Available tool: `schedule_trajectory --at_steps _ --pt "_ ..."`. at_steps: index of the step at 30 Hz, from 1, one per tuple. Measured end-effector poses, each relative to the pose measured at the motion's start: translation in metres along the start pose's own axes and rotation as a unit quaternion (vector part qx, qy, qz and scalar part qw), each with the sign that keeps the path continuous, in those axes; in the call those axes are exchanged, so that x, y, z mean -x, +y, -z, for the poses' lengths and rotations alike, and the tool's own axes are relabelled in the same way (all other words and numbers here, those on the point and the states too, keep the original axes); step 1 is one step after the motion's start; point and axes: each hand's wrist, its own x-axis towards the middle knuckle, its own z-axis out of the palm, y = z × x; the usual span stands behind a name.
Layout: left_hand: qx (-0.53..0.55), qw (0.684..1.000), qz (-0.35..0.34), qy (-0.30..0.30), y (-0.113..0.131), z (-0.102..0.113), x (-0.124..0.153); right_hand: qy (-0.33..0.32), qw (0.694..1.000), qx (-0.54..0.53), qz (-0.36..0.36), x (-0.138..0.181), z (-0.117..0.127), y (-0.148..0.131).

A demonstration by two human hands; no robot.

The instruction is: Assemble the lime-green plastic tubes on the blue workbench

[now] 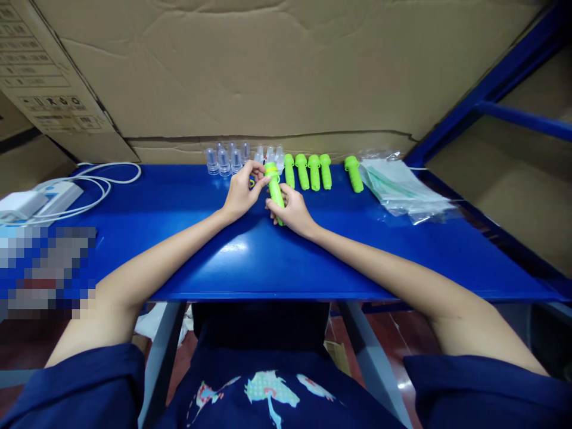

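A lime-green plastic flashlight [277, 194] is held between both hands above the middle of the blue table. My left hand [242, 189] closes its fingers at the wider head end, which has a yellowish band. Lower down, my right hand [292, 210] wraps round the body, and the tail end points toward me. A small yellow piece [252, 183] shows by my left fingers, too small to make out. Just behind the hands stand several clear plastic caps [224, 161]. More green flashlights [314, 173] form a row to the right of them, with one flashlight [354, 174] set apart.
Clear plastic bags [404, 187] with pale green sheets lie at the right of the blue table [250, 262]. On the left are white boxes [58, 196] with a white cable [109, 185], near a blurred-out patch. Cardboard [286, 71] walls the back; a blue frame [504, 89] stands right.
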Motion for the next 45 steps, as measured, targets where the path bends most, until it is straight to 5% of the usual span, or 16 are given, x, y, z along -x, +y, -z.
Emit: schedule_trajectory --at_steps 45 --pt "-0.113 0.993 -0.024 0.031 0.006 0.004 0.001 0.002 1.0 -0.003 -0.005 -0.001 0.0 0.003"
